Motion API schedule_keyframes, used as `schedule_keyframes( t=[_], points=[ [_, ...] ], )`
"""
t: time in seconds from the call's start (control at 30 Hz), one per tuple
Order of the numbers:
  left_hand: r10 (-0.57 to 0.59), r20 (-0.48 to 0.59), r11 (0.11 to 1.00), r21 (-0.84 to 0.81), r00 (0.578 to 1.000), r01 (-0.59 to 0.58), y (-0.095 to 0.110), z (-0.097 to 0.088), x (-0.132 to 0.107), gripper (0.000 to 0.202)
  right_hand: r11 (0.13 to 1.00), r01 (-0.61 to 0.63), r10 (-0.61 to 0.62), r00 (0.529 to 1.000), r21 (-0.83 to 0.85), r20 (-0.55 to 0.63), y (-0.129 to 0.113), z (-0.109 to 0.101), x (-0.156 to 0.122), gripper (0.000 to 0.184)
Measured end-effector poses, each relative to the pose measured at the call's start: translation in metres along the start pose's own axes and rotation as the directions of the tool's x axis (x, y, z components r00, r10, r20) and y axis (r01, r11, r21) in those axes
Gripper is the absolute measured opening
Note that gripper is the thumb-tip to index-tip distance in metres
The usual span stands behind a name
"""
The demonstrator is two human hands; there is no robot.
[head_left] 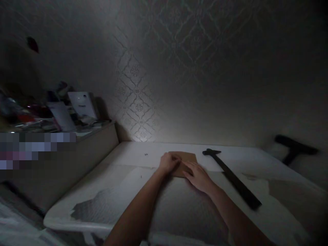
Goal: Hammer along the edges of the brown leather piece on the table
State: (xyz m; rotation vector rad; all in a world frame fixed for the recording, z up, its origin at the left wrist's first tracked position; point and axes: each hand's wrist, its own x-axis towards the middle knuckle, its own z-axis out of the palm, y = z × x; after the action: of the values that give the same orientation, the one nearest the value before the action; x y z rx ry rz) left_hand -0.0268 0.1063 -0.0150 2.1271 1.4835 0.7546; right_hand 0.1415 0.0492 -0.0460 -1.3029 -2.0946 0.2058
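Note:
A flat brown board (pixel 189 157), which looks like wood or cardboard, lies on the white table in front of me. My left hand (pixel 169 163) rests on its left side, thumb and fingertips pinched together near the board's middle. Anything between those fingertips is too small to make out. From the right, my right hand (pixel 198 175) reaches over the board, fingers stretched toward the left fingertips and thumb apart. A dark hammer (pixel 230 176) lies to the right of the board, head toward the wall.
Small dark bits (pixel 146 154), possibly nails or screws, lie left of the board. The worn white table (pixel 115 181) meets a patterned wall (pixel 179 85). A cluttered cabinet (pixel 97 147) with a white box (pixel 82 104) stands left. A black T-shaped object (pixel 294 147) stands at the right edge.

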Motion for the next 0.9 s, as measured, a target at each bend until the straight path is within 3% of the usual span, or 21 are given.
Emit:
schedule_keyframes(
  t=[0.1, 0.17, 0.27, 0.37, 0.5, 0.67, 0.77, 0.9],
  points=[
    [-0.004, 0.011, 1.000, 0.016, 1.000, 0.004, -0.002, 0.000, 0.000, 0.022, 0.995, -0.010, 0.002, 0.997, -0.104, -0.083, 0.004, -0.008, 0.002, 0.039],
    [-0.021, 0.018, 0.999, 0.024, 1.000, 0.021, -0.003, 0.001, 0.001, 0.021, 0.961, -0.151, 0.099, 0.970, -0.233, -0.222, 0.013, -0.019, 0.002, 0.036],
    [-0.031, 0.018, 0.999, 0.018, 0.999, 0.031, -0.004, 0.002, 0.001, 0.019, 0.772, -0.512, 0.349, 0.837, -0.376, -0.422, 0.032, -0.037, -0.003, 0.038],
    [-0.021, 0.016, 0.999, -0.025, 1.000, 0.022, -0.006, 0.003, 0.002, 0.020, 0.610, -0.661, 0.484, 0.748, -0.437, -0.454, 0.053, -0.047, -0.012, 0.039],
    [-0.024, 0.027, 0.997, -0.071, 0.999, 0.026, -0.007, 0.003, 0.002, 0.020, 0.628, -0.649, 0.472, 0.757, -0.431, -0.452, 0.067, -0.048, -0.018, 0.037],
    [-0.044, 0.031, 0.995, -0.088, 0.999, 0.047, -0.006, 0.003, 0.002, 0.020, 0.683, -0.615, 0.428, 0.774, -0.393, -0.467, 0.057, -0.050, -0.012, 0.045],
    [-0.032, 0.034, 0.995, -0.094, 0.999, 0.035, -0.007, 0.004, 0.003, 0.020, 0.755, -0.552, 0.399, 0.815, -0.355, -0.420, 0.043, -0.053, -0.008, 0.044],
    [-0.020, 0.040, 0.996, -0.090, 0.999, 0.024, -0.009, 0.005, 0.004, 0.021, 0.878, -0.371, 0.253, 0.896, -0.302, -0.366, 0.031, -0.051, -0.004, 0.042]
  ],
)
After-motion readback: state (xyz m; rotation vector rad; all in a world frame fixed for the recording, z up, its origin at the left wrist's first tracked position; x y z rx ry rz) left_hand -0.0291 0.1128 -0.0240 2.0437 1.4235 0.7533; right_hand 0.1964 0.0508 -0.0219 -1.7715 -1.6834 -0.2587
